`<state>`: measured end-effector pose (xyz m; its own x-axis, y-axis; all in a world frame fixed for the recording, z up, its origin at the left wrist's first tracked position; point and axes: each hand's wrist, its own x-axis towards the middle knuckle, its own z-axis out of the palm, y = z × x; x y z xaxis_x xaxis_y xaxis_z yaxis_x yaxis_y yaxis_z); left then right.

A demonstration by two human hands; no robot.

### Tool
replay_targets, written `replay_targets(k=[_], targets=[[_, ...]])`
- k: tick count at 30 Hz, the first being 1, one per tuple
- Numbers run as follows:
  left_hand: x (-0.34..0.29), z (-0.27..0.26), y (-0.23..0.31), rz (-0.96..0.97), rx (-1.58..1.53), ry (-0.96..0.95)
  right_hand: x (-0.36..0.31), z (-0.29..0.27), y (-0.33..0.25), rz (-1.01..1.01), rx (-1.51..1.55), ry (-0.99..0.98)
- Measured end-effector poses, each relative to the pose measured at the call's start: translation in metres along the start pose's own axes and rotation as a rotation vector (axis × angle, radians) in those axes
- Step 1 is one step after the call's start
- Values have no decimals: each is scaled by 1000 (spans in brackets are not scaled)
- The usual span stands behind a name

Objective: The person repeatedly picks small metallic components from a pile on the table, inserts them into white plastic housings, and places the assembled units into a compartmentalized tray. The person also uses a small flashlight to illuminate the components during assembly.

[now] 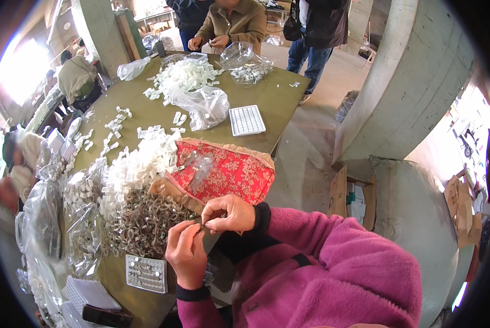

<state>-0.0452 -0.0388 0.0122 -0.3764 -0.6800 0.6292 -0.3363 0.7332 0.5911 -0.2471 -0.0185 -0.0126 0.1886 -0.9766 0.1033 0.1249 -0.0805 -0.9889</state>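
Note:
My left hand (pixel 187 251) and my right hand (pixel 231 213) meet at the table's near edge, fingertips pinched together around a small dark piece, too small to name. Just left of them lies a heap of brownish, ring-like small parts (pixel 144 221). Behind this heap spreads a pile of small white plastic pieces (pixel 141 161). Close to my left hand is a white compartment tray (pixel 146 274) holding rows of small parts. A red floral cloth pad (pixel 234 177) with a tan edge lies beyond my right hand, with a bit of clear plastic on it.
The green table (pixel 280 104) also bears an unoccupied-looking white tray (pixel 247 120), a plastic bag (pixel 204 106), another white heap (pixel 185 74) and bagged parts (pixel 83 224). A person (pixel 234 24) works at the far edge. A concrete pillar (pixel 403 82) and cardboard box (pixel 338 191) stand right.

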Motion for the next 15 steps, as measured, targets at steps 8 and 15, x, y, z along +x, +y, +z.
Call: replay_targets(k=[8, 15], targets=[[14, 8, 8, 76, 102, -12, -2, -12, -5, -17, -67, 94], [35, 17, -4, -102, -86, -63, 10, -19, 11, 57, 208, 51]])
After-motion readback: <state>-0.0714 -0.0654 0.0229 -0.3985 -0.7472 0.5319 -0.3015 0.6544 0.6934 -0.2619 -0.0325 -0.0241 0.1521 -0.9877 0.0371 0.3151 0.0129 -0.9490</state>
